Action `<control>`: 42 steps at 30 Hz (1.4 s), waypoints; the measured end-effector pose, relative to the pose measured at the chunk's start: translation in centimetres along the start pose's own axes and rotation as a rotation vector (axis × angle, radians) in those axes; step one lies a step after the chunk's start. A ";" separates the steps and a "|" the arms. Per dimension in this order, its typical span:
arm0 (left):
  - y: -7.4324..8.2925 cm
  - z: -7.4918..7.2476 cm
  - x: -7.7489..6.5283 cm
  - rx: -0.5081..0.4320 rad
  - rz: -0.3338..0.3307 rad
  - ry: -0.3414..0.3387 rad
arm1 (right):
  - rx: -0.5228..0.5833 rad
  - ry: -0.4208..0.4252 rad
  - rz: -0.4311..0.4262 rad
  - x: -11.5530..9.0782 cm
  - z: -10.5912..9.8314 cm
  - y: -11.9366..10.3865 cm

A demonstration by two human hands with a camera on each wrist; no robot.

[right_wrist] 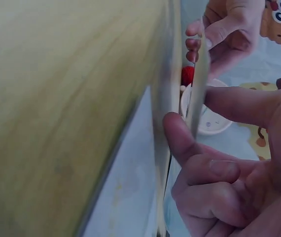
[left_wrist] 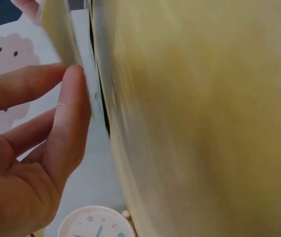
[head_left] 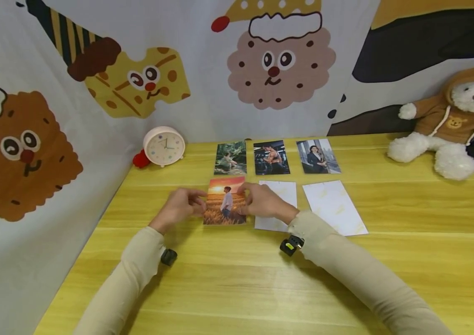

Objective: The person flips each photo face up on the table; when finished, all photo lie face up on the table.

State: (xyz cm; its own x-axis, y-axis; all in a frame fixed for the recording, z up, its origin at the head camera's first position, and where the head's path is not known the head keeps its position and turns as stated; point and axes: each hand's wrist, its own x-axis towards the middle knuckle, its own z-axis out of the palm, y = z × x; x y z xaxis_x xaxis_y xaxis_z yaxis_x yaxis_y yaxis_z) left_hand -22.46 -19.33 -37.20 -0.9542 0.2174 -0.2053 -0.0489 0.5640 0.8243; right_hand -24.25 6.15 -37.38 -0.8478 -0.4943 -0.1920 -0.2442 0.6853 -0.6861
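Observation:
Both hands hold a photo print [head_left: 225, 201] of a person in a sunset-lit field, picture side up. My left hand [head_left: 182, 207] pinches its left edge between thumb and finger; in the left wrist view that hand [left_wrist: 37, 118] meets the thin card edge [left_wrist: 61, 34]. At the opposite edge my right hand [head_left: 263, 200] pinches the print, and the right wrist view shows the card [right_wrist: 198, 84] edge-on, raised off the table. Under the right hand lies a white-backed card [head_left: 276, 223], partly covered. Another white-backed card [head_left: 335, 207] lies to its right.
Behind, a row holds a forest photo [head_left: 230, 158], a gym photo [head_left: 271, 157] and an office-suit photo [head_left: 318, 156]. A round clock [head_left: 164, 146] stands at the back left, a plush bear [head_left: 450, 123] at the back right. A printed cloth [head_left: 207, 70] hangs behind the wooden table [head_left: 237, 288].

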 end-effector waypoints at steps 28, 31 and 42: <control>1.3 -0.2 1.5 0.514 0.027 -0.105 | -0.253 0.002 0.034 1.7 0.9 -0.4; 1.4 0.0 1.6 0.590 0.057 -0.087 | -0.262 0.002 0.048 1.8 0.8 -0.4; 1.4 0.5 1.8 0.656 0.053 -0.061 | -0.284 -0.049 0.012 1.6 0.1 -0.2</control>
State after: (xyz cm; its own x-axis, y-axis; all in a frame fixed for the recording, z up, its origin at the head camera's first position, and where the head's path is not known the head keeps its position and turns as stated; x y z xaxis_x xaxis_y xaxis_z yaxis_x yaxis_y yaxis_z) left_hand -24.05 -17.73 -36.71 -0.9312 0.2921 -0.2181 0.2062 0.9154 0.3458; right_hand -25.51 5.17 -37.55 -0.8294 -0.5056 -0.2376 -0.3620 0.8104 -0.4606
